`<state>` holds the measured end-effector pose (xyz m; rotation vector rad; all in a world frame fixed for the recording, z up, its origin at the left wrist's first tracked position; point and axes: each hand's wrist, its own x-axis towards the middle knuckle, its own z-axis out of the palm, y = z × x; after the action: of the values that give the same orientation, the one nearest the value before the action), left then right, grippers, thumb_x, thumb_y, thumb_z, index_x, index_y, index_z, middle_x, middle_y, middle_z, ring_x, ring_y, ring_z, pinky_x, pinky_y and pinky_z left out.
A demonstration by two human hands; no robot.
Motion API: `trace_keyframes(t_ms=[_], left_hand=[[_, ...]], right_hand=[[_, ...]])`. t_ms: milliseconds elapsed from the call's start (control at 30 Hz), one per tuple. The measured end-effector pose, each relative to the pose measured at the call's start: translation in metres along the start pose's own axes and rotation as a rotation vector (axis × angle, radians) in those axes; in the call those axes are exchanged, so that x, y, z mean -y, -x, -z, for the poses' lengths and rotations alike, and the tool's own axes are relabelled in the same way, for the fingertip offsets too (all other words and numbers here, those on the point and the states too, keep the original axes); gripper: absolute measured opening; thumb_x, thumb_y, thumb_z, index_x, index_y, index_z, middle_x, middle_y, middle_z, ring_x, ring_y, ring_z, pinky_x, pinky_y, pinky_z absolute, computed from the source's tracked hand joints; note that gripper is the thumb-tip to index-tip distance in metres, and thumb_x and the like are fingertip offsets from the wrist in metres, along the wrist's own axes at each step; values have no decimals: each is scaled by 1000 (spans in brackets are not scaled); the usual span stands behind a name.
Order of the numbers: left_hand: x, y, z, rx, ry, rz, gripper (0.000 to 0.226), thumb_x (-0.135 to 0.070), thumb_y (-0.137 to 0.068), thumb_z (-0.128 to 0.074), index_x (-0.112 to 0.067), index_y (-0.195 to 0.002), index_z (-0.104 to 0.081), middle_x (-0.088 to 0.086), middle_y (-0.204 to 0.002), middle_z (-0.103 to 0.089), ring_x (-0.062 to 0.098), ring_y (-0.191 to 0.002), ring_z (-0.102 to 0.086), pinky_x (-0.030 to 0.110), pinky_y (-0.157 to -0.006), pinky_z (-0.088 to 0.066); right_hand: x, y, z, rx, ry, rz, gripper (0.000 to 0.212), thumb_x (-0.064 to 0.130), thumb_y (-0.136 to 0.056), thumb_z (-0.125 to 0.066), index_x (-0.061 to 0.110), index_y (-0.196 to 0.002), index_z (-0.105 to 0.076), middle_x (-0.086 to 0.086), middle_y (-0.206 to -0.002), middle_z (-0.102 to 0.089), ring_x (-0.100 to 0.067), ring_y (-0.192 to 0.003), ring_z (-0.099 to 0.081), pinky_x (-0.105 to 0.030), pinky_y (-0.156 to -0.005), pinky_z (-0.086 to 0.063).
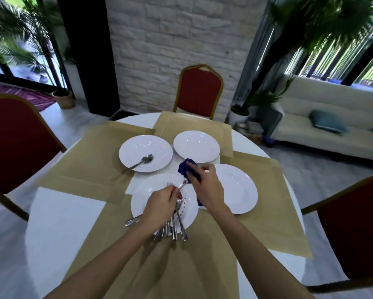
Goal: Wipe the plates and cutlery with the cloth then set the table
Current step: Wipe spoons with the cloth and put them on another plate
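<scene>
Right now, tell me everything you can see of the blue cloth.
The blue cloth is dark blue, soft-looking fabric, bunched up. It sits in the grip of the right hand, wrapped round one end of a piece of cutlery that the left hand holds by the other end. A crumpled corner sticks out past the fingers, and a tail shows below the palm. It is held just beyond the near plate.

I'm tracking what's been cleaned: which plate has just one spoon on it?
The far-left plate, where a lone spoon lies across its near rim. The nearest plate holds a cutlery pile; the far plate and right plate hold none.
</scene>
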<state>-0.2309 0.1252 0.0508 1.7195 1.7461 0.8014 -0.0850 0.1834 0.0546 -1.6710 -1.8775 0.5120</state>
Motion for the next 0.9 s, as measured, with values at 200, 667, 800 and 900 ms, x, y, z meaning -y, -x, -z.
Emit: trace_keyframes(t_ms=[200, 667, 800, 900], left_hand=[[-15, 12, 7, -118, 71, 2, 30, -25, -100, -39, -24, -75, -55, -4, -73, -64, 13, -70, -59, 26, -60, -37], [-32, 8, 20, 200, 111, 32, 29, -35, -101, -32, -22, -82, -50, 2, -84, -61, 17, -74, -58, 27, -62, -41], [-33, 7, 28, 348, 602, 203, 31, -30, -104, -29, -13, -94, -53, -3, -67, -47, 6, -41, -31, 16, -38, -24], [-39, 9, 28, 346, 660, 199, 33, -22, -103, -30, -11, -80, -50, -3, -57, -36, 7, -40, -28, 17, -38, -22]], right_hand=[[21, 7, 13, 8, 196, 239, 37, 39, -93, -54, 45, -129, -54, 3, -119, -40, -14, -87, -50, -27, -68, -41], [7, -7, 45, -361, -681, -197, 24, 28, -95, -54, 28, -119, -60, 5, -108, -61, -12, -92, -57, -25, -78, -46], [6, 5, 46, -309, -427, 191, 34, 8, -88, -64, 23, -119, -62, 5, -107, -54, -7, -94, -53, -10, -79, -42], [-1, 4, 35, -137, -78, 312, 38, 11, -81, -71, 27, -116, -67, 6, -107, -52, -10, -88, -53, -21, -71, -47]])
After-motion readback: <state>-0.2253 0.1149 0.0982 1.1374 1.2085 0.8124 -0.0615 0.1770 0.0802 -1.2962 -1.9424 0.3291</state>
